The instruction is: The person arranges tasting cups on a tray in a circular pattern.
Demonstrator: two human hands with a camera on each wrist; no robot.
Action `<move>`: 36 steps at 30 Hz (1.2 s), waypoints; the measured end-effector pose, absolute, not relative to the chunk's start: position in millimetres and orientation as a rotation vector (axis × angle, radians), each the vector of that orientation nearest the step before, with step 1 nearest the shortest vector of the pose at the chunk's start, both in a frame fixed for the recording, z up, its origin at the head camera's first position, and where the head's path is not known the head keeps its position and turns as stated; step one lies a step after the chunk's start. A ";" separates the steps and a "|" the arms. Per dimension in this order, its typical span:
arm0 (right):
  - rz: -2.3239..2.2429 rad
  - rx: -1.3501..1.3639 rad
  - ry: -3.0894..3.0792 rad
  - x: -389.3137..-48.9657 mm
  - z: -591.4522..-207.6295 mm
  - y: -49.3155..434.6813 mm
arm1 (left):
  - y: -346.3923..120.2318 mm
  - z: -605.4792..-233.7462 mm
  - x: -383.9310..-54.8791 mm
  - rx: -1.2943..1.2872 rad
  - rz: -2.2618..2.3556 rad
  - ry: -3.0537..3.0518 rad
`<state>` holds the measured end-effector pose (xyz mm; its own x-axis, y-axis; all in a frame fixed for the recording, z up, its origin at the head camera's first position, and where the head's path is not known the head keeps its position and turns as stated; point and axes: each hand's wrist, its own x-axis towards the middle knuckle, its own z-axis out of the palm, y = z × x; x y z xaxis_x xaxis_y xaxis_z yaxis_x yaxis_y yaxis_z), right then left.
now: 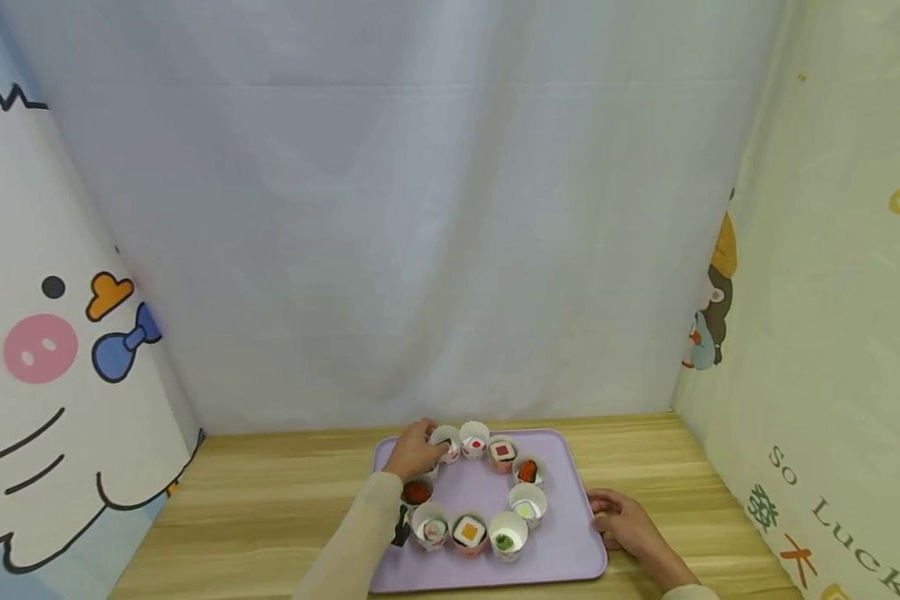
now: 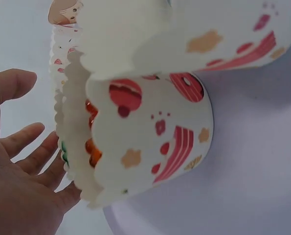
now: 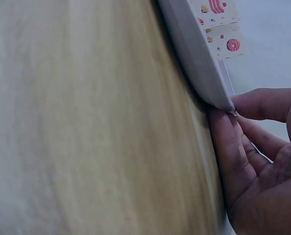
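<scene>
A ring of white and pink paper baking cups, several of them with small sushi-like pieces inside, stands on a lavender tray [image 1: 562, 550]. At the ring's back left, my left hand [image 1: 414, 452] has its fingertips over a paper cup [image 1: 446, 442]. In the left wrist view that hand's fingers [image 2: 35, 147] are spread and loosely bent beside a cup with orange beads [image 2: 152, 147]; contact there is unclear. My right hand [image 1: 630, 525] pinches the tray's right edge between thumb and fingers, as the tray rim [image 3: 196, 58] shows in the right wrist view.
Under the tray is a wood-grain table [image 1: 270, 500]. A pale curtain [image 1: 420, 250] hangs behind it, with printed cloths at left and right. A small dark object [image 1: 401, 529] lies at the tray's left side, partly behind the left sleeve.
</scene>
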<state>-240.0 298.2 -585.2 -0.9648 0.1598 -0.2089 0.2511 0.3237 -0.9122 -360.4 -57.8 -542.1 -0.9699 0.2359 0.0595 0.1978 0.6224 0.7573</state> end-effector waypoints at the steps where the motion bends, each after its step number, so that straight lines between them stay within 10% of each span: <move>1: -1.739 0.386 2.490 -241.2 -585.2 298.7 | -58.7 -541.4 -361.1 0.377 1.300 2.799; 36: -1.537 0.199 2.656 -251.6 -574.1 317.4 | -87.7 -526.1 -304.8 0.367 1.665 2.793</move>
